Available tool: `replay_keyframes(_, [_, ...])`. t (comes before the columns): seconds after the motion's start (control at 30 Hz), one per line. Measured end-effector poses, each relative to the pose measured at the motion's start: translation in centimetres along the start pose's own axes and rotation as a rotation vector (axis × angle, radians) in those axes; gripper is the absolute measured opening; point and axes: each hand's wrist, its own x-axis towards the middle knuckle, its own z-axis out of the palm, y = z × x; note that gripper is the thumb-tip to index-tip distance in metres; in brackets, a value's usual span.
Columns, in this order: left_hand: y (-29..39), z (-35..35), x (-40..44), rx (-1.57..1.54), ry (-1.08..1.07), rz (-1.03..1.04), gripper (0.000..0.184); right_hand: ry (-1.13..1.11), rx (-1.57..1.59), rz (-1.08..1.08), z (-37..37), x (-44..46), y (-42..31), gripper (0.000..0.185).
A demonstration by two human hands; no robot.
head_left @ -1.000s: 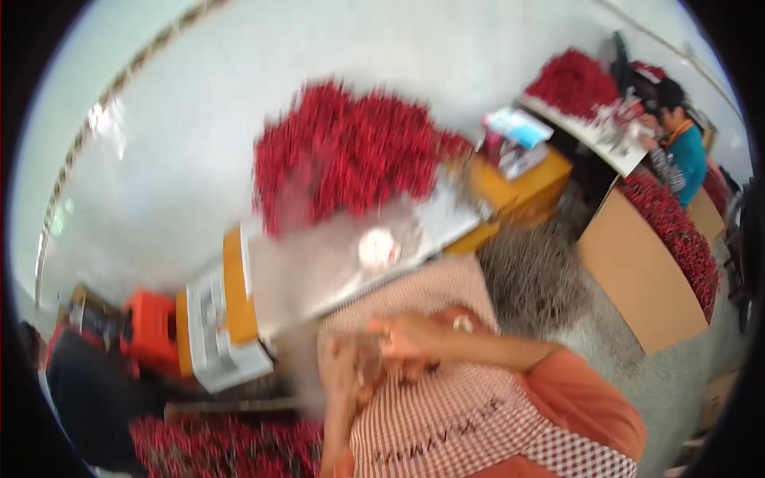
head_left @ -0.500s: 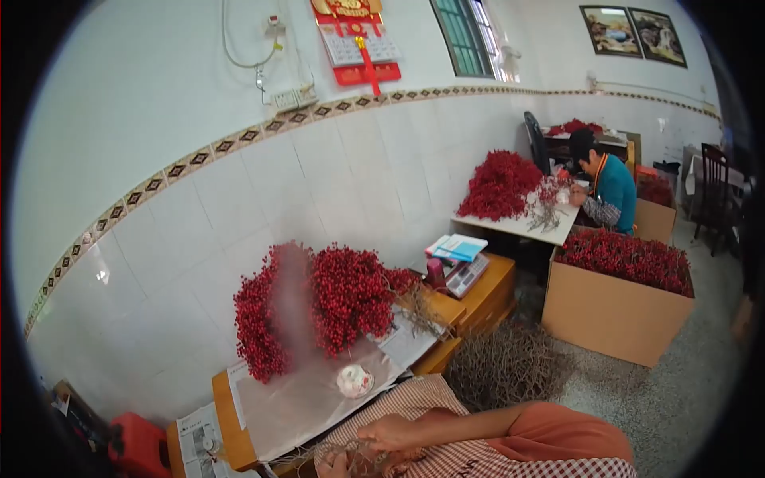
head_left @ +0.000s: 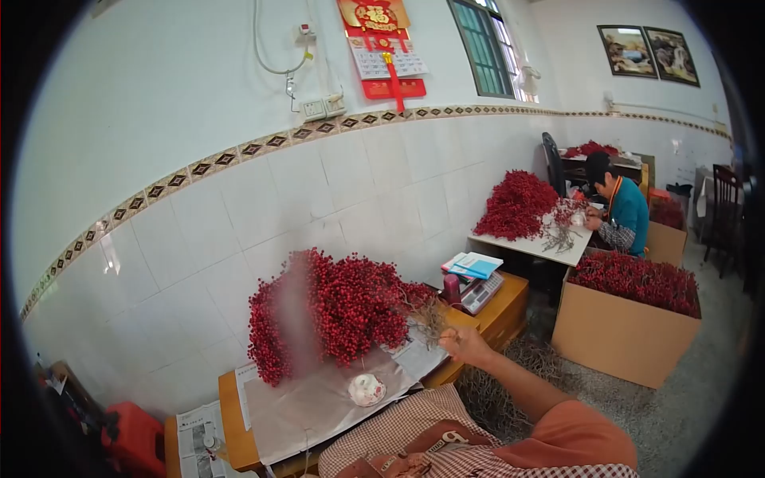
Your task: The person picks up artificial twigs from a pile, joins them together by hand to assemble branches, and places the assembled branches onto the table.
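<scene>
My right hand (head_left: 466, 346) reaches out over the front edge of the desk. Its fingers are pinched at the lower ends of thin brown stems (head_left: 431, 316); how many they grip is too small to tell. The stems belong to red berry sprays (head_left: 351, 307) heaped on the desk against the wall. My left hand is out of view below the frame. A thin pale stem or wire (head_left: 307, 442) sticks up at the bottom edge. A white, red-flecked lump (head_left: 367, 389) lies on the desk's covering sheet (head_left: 311, 418).
A scale (head_left: 481, 293) with booklets stands right of the berries. Bare twigs (head_left: 518, 374) lie on the floor beside me. A cardboard box (head_left: 625, 338) holds more berry sprays. Another person (head_left: 628, 209) works at a white table (head_left: 542, 248). A red container (head_left: 134, 440) is lower left.
My right hand has moved from my lap up and forward to the brown stems. My left hand has dropped out of view. The camera view has shifted slightly.
</scene>
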Motion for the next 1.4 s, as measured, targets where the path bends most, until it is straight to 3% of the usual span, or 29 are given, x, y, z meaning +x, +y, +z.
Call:
replay_keyframes(0.07, [-1.4,1.0,0.5,-0.057,0.007,-0.001,0.026,-0.06,0.575,0.156,0.1,-0.7,-0.3,0.023])
replay_keyframes(0.2, [-2.7,1.6,0.9,-0.152,0.017,-0.005,0.022,-0.131,0.676,0.222,-0.2,-2.3,-1.3,0.019])
replay_keyframes(0.27, [-3.0,1.4,1.0,-0.133,0.041,-0.001,0.021,-0.273,0.942,0.276,1.1,-3.2,-1.6,0.023])
replay_keyframes(0.4, [-3.5,1.9,1.2,-0.161,-0.027,-0.013,0.021,-0.653,0.885,0.183,5.0,-5.5,-3.7,0.026])
replay_keyframes(0.5, [-2.9,2.5,1.3,-0.133,-0.131,-0.059,0.024,-0.723,0.872,0.198,6.9,-7.0,-6.1,0.024])
replay_keyframes(0.57, [-2.7,3.1,1.4,-0.107,-0.208,-0.087,0.028,-0.945,1.03,0.215,8.7,-7.8,-6.8,0.021])
replay_keyframes(0.67, [-2.9,4.9,0.8,-0.165,-0.348,0.103,0.036,-1.132,0.997,0.177,10.7,-8.6,-9.1,0.023])
replay_keyframes(0.73, [-1.6,5.6,-0.5,-0.101,-0.451,-0.107,0.036,-1.111,0.909,0.081,12.2,-8.9,-9.4,0.024])
replay_keyframes(0.77, [-1.9,5.3,-0.2,-0.102,-0.451,-0.105,0.036,-1.088,0.821,-0.012,13.0,-9.1,-9.4,0.024])
replay_keyframes(0.87, [-6.8,2.9,3.0,0.144,-0.393,0.068,0.032,-1.146,0.774,0.032,13.7,-9.0,-9.5,0.026])
replay_keyframes(0.97, [-4.5,2.6,2.6,0.374,-0.321,-0.077,0.028,-1.164,0.815,0.127,13.0,-8.5,-10.7,0.027])
replay_keyframes(1.03, [-4.7,2.8,2.5,0.247,-0.316,-0.067,0.025,-1.175,0.859,0.195,13.7,-8.6,-10.7,0.027])
replay_keyframes(1.1, [-5.2,3.2,2.4,0.2,-0.082,-0.007,0.025,-0.987,0.748,-0.058,14.7,-8.9,-10.2,0.027])
replay_keyframes(1.13, [-5.3,3.2,2.6,0.199,-0.084,-0.007,0.025,-0.985,0.747,-0.057,14.4,-8.8,-10.3,0.027])
replay_keyframes(1.2, [-5.8,2.8,3.2,0.206,-0.181,-0.046,0.026,-1.008,0.917,0.165,13.6,-8.6,-10.9,0.026])
replay_keyframes(1.33, [-5.8,2.5,3.4,0.228,-0.327,-0.105,0.027,-0.991,0.956,0.155,14.0,-8.6,-10.0,0.025])
replay_keyframes(1.4, [-5.3,3.4,3.0,0.205,-0.312,0.021,0.023,-0.989,0.939,0.168,14.5,-8.8,-9.9,0.024])
